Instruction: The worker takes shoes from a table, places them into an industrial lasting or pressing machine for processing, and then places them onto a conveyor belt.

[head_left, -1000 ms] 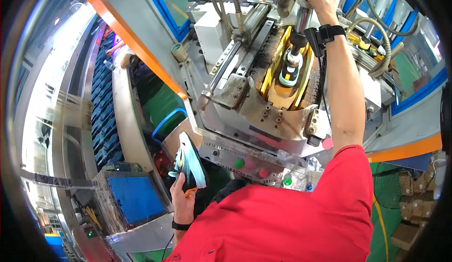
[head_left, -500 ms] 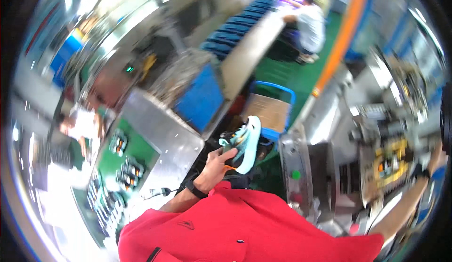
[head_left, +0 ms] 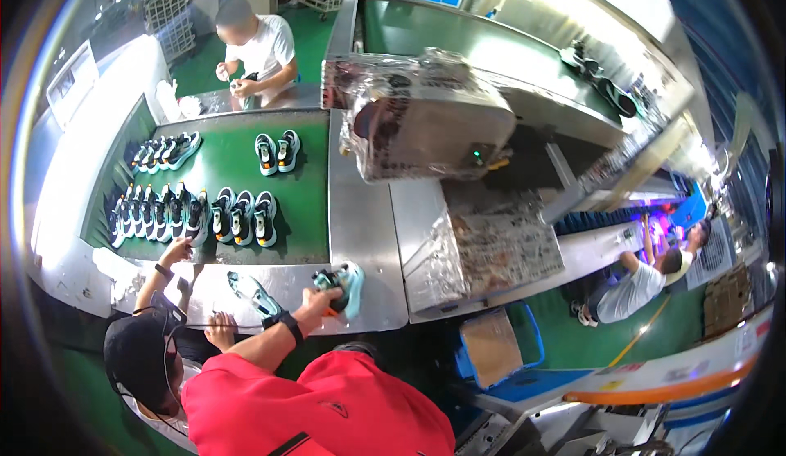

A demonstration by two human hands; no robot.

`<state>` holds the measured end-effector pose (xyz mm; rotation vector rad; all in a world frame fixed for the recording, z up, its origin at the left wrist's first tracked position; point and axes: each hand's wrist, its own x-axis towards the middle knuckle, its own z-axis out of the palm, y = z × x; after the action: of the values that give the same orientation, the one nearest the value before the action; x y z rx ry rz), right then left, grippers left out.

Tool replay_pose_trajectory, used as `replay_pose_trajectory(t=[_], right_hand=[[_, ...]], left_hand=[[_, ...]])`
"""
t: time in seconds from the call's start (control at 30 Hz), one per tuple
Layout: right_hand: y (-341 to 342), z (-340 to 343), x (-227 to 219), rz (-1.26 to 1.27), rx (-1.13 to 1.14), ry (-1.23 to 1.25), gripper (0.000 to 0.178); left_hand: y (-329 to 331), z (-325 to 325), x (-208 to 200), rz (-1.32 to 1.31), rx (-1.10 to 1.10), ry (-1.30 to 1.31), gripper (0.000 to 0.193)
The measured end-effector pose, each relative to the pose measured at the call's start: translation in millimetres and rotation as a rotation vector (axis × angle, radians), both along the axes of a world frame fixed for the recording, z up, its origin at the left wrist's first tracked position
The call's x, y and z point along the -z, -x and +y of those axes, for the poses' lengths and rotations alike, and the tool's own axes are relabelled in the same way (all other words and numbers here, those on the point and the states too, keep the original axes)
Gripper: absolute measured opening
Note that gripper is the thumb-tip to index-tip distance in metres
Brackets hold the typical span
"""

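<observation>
My left hand (head_left: pixel 320 305), with a dark band on the wrist, is closed around a pale teal and black sneaker (head_left: pixel 350 289). It holds the shoe at the metal ledge (head_left: pixel 372 302); whether the sole touches the metal I cannot tell. Left of it, another pale teal shoe (head_left: pixel 255 294) lies on the ledge, close to my wrist. Beyond the ledge, several similar sneakers (head_left: pixel 242 217) stand in rows on a green conveyor belt (head_left: pixel 307 202). My right hand is out of view.
Close on my left, a person in a black cap (head_left: pixel 139 349) reaches to the shoes. Across the belt stands a person in white (head_left: pixel 270 42). A plastic-wrapped machine box (head_left: pixel 434 120) juts out at centre. A blue-framed cart (head_left: pixel 491 348) stands on the floor; people crouch farther right.
My view has swung left, toward the belt with the shoes. My left hand, still gripping the sneaker, is now by the metal ledge. My right arm has left the view.
</observation>
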<state>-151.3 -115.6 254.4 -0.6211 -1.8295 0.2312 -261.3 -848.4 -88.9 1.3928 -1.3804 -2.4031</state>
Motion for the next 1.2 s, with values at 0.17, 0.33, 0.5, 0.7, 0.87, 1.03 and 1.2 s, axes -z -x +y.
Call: replay_pose_trajectory(t=[0.17,0.33,0.5,0.7,0.87,1.03,1.2], right_hand=[[250.1,-187.6,-6.7,-0.347,-0.727,0.094,0.025],[368.0,-367.4,6.2,-0.63,-0.822,-0.105,0.012],[441.2,-360.9,102.1,-0.866,-0.856,-0.208,0.015],[423.0,-315.8,180.9,-0.734,-0.551,-0.433,0.034],[446.3,-317.9,171.0,-1.066,-0.46,-0.087,0.041],[481.3,-288.3,195.8,-1.016,-0.512,-0.02,0.047],[473.7,-304.5,196.0,-0.893,-0.513,0.005,0.048]], left_hand=[[87.6,-120.5,64.0,0.054,-0.22,0.227,0.023],[205.9,-242.3,106.9,0.112,-0.289,0.219,0.031],[288.4,-366.6,176.0,0.141,-0.339,0.767,0.055],[293.0,-261.9,109.8,0.237,0.063,0.655,0.068],[173.9,-89.9,58.2,0.283,0.18,0.096,0.043],[127.1,3.7,-37.6,0.356,0.4,-0.002,0.017],[136.9,22.5,-205.7,0.763,0.803,-0.082,0.015]])
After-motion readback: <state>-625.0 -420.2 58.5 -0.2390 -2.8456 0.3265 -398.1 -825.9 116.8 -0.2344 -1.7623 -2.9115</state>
